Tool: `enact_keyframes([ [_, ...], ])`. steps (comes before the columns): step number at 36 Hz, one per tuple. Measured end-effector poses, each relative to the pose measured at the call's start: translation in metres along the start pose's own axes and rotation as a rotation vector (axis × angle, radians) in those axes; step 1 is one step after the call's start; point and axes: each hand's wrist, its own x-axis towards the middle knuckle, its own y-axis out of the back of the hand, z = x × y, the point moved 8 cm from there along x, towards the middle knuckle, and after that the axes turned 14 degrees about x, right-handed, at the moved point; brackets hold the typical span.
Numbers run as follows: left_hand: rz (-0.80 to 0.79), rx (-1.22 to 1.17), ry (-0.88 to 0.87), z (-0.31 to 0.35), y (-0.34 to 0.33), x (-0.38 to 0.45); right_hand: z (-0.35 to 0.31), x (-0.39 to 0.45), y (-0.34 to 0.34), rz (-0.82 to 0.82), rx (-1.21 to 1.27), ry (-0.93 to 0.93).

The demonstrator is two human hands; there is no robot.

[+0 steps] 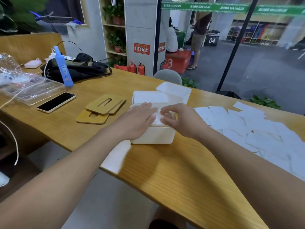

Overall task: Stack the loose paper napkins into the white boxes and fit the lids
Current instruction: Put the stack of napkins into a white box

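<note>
Three white boxes stand mid-table: the nearest box [153, 136], a second box [148, 96] behind it and a third box [175, 91] at the back right. My left hand [137, 119] lies flat with straight fingers on the napkins [157, 119] in the nearest box. My right hand [179, 119] has its fingers curled and pinches the top napkin at its right side. Loose napkins [257, 128] lie scattered on the table to the right. One napkin [115, 156] lies at the table's front edge. Wooden lids [105, 104] with slots lie stacked left of the boxes.
A phone [56, 102] lies left of the lids, beside a clear plastic case [36, 91] and a blue spray bottle [62, 66]. A black bag [79, 68] and white cables sit at the back left. The table's front edge runs diagonally under my forearms.
</note>
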Motion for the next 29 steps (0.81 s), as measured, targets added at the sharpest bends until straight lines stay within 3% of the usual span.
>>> enact_keyframes([
  [9,-0.101,0.035,-0.038,0.001,0.000,0.002,0.004,-0.002,0.002,0.055,0.044,0.044],
  [13,-0.076,0.033,-0.009,-0.003,0.007,0.005,0.028,0.004,0.023,0.268,0.198,0.046],
  [16,0.018,0.213,0.034,0.004,0.019,0.012,0.056,0.023,0.045,0.427,0.147,-0.043],
  [19,0.070,0.195,0.057,0.018,0.024,0.024,0.077,0.050,0.050,0.353,0.061,-0.130],
  [24,-0.044,0.068,0.176,0.019,-0.006,0.042,0.101,0.082,0.043,0.197,-0.071,-0.158],
  [29,-0.071,0.111,0.190,0.011,-0.023,0.050,0.119,0.091,0.034,0.197,-0.064,-0.192],
])
